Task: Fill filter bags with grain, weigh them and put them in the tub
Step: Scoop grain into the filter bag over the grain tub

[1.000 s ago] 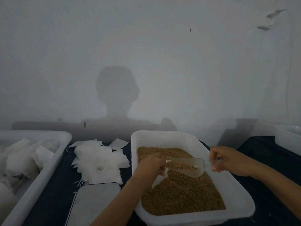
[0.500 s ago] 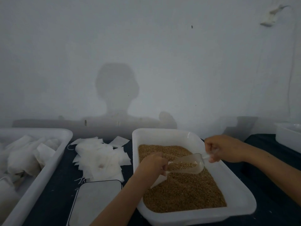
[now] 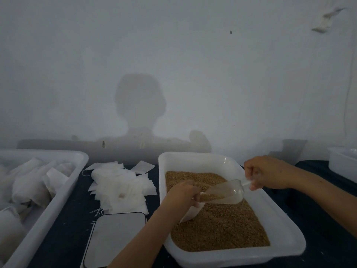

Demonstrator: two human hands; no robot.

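Note:
Brown grain point(image 3: 218, 227) fills a white tray point(image 3: 286, 238) at centre right. Over it my left hand point(image 3: 183, 194) grips the mouth of a white filter bag point(image 3: 190, 212) that hangs down toward the grain. My right hand point(image 3: 268, 172) grips the handle of a clear plastic scoop point(image 3: 226, 191). The scoop is tilted, its open end at the bag's mouth, with grain lying in its lower end. A white tub point(image 3: 58, 200) at the left holds several filled bags point(image 3: 29, 186). The scale point(image 3: 114, 236) with its flat grey plate sits in front, between tub and tray.
A loose pile of empty filter bags point(image 3: 119, 188) lies on the dark table behind the scale. Another white container point(image 3: 342, 163) stands at the far right edge. A pale wall rises right behind the table.
My right hand has lifted the scoop's handle, tipping the scoop more steeply toward the bag. Grain has slid to the scoop's front end. My left hand stays with the bag.

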